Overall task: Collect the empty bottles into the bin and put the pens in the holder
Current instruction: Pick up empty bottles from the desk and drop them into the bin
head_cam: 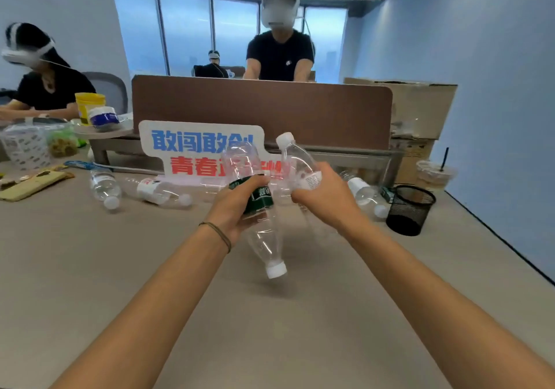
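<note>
Green-labelled bottle [264, 223] upside-down, visibly empty

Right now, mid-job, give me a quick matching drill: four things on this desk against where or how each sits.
Things:
1. green-label bottle
2. white-label bottle
3. mesh holder
4. iced drink cup

States:
A. upright at the desk's right, near a lying bottle
B. in the left hand, cap down
C. by the wall, straw in
D. in the right hand, cap up

Pairs: 1-B, 2-D, 3-A, 4-C
</note>
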Motion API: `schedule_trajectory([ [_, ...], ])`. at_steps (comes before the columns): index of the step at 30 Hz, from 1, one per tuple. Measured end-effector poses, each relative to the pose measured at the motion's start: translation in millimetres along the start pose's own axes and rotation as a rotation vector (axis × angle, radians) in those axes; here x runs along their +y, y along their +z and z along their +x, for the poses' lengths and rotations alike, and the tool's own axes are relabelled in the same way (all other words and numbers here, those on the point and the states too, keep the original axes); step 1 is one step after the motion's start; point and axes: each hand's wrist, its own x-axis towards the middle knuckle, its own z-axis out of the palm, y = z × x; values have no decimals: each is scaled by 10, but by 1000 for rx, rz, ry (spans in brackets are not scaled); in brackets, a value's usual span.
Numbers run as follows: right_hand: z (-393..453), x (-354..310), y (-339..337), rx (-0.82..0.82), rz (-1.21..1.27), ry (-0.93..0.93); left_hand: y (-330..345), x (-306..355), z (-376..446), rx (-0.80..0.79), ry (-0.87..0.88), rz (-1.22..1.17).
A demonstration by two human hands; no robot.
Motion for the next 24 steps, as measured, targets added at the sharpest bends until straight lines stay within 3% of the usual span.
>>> schedule_trajectory([
  [11,-1096,789,-1919,403,1,148,2023,-320,-856,-430,-11,23],
  [24,-2727,2039,-3563,771,-49,430,4019,-1239,-2169,-829,-207,99],
])
